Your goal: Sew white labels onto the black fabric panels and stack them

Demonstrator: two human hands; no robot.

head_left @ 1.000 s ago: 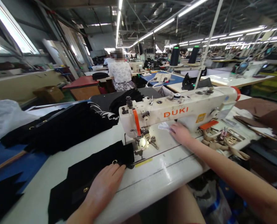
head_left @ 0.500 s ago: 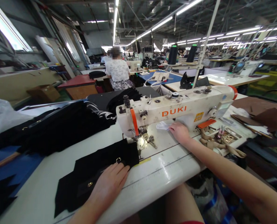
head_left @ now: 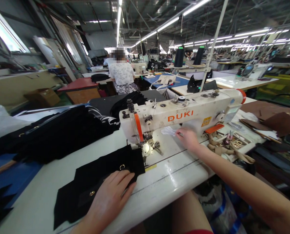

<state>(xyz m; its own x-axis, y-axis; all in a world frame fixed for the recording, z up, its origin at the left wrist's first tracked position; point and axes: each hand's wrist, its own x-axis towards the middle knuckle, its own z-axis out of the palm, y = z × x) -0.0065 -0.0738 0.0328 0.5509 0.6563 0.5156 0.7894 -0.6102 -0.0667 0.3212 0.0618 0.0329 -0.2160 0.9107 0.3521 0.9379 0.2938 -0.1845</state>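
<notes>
A white DUKI sewing machine [head_left: 184,113] stands on the white table [head_left: 171,175]. My left hand [head_left: 110,195] lies flat, fingers stretched out, on a black fabric piece [head_left: 96,182] with small metal rings, whose corner sits by the needle [head_left: 145,148]. My right hand [head_left: 187,138] reaches under the machine arm, and its fingertips touch a small white label [head_left: 168,131] lying on the machine bed. Whether the fingers pinch the label cannot be made out.
A pile of black fabric [head_left: 62,133] lies at the left behind the piece. A tray of metal buckles and tan straps [head_left: 229,146] sits right of the machine. Brown sheets [head_left: 276,122] lie further right. A seated person [head_left: 122,76] works at a table ahead.
The view has shifted slightly, while both hands have stayed nearly in place. The black piece has slid a little toward the needle under my left hand.
</notes>
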